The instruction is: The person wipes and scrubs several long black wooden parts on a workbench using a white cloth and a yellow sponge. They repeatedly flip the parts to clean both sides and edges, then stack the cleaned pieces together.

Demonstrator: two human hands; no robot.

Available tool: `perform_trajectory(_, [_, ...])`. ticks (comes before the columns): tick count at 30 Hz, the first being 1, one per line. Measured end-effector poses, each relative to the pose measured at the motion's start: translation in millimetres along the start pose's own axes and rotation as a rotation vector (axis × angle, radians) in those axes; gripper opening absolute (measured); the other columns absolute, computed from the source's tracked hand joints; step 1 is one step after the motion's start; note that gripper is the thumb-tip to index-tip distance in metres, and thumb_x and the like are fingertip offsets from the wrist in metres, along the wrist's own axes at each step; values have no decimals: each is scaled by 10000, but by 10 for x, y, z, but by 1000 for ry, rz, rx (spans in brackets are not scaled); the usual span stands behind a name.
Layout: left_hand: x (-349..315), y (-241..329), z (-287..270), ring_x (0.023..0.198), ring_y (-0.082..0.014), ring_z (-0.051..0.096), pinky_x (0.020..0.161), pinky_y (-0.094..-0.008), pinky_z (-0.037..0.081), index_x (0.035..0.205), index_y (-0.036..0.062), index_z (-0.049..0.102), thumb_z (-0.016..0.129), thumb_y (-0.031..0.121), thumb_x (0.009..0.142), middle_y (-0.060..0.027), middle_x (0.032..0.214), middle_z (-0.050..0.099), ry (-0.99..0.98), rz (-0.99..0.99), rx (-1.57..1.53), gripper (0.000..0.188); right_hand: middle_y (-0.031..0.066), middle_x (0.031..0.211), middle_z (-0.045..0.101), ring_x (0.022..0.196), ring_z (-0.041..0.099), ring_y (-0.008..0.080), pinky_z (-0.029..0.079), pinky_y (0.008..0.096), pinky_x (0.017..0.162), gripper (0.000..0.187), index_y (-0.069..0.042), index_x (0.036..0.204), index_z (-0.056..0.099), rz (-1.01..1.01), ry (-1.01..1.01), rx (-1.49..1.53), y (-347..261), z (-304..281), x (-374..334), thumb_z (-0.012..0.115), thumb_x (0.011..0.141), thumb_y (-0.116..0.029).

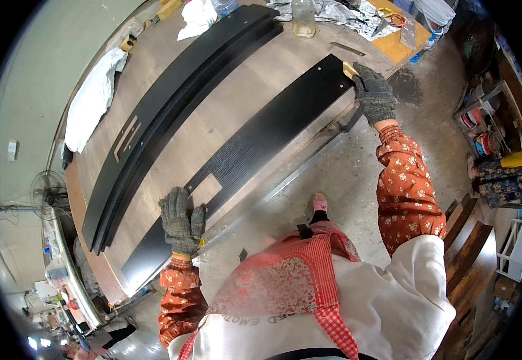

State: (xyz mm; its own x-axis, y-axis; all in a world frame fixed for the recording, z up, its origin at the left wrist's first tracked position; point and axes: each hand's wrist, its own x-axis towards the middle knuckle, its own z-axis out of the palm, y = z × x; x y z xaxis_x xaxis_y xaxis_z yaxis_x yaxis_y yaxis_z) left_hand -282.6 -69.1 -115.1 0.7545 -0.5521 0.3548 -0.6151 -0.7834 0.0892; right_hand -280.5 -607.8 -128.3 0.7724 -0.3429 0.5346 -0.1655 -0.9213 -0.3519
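A long black wooden board [273,126] with a rectangular cutout and small holes near its far end lies along the near edge of the worktable. My left hand [180,222], in a grey knit glove, rests on the board beside the cutout, fingers stretched out and thumb apart. At the far right end, my gloved right hand [375,93] is closed on a small yellowish pad [350,70], which touches the board's end edge. Its exact kind is unclear. Beyond lie curved black boards [171,102], stacked close together, the top one with a bracket-shaped cutout.
White cloth [93,99] lies at the table's left edge. At the back are a glass jar [303,21], crumpled sheets [333,11], a flat metal strip [348,48] and scissors [396,18]. A bucket [435,15] stands beyond. Brown wooden pieces [471,258] lean at the right.
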Motion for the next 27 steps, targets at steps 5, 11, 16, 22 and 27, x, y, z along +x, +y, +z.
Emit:
perform_trajectory(5, [-11, -6, -15, 1288, -391, 477, 1142, -554, 257, 1346, 28, 499, 616, 303, 881, -204, 1358, 530, -50, -4, 11, 553, 163, 1197, 642, 1030, 621, 324, 487, 428, 921, 349, -28, 1231, 603, -281, 5, 174, -307, 366, -386, 534, 895, -93])
perform_trajectory(11, [-127, -140, 56, 1331, -379, 449, 1158, -545, 241, 1427, 13, 424, 584, 330, 899, -205, 1413, 492, -50, 23, 41, 636, 150, 1158, 637, 1059, 608, 276, 481, 391, 930, 361, -79, 1211, 621, -531, -92, 287, -997, 15, -696, 587, 853, -95])
perform_trajectory(16, [-83, -103, 15, 1349, -383, 426, 1169, -538, 221, 1441, 12, 399, 577, 336, 902, -210, 1434, 468, -105, -18, 38, 654, 128, 1171, 652, 1029, 622, 285, 502, 394, 897, 352, -94, 1206, 619, -341, -172, 237, -109, 54, -79, 570, 857, -80])
perform_trajectory(22, [-112, -135, 61, 1328, -409, 438, 1145, -573, 245, 1435, -11, 394, 572, 329, 886, -228, 1418, 474, -109, 9, 74, 669, 148, 1095, 671, 972, 637, 324, 512, 409, 873, 341, -45, 1207, 615, -161, -21, 149, 439, 112, 144, 553, 872, -52])
perform_trajectory(27, [-150, -172, 93, 1338, -400, 425, 1161, -561, 221, 1428, -2, 407, 571, 336, 870, -220, 1426, 466, -129, -37, 86, 672, 115, 1021, 670, 933, 652, 309, 523, 426, 821, 378, -125, 1262, 595, -374, 48, 195, 115, 103, -197, 565, 885, -132])
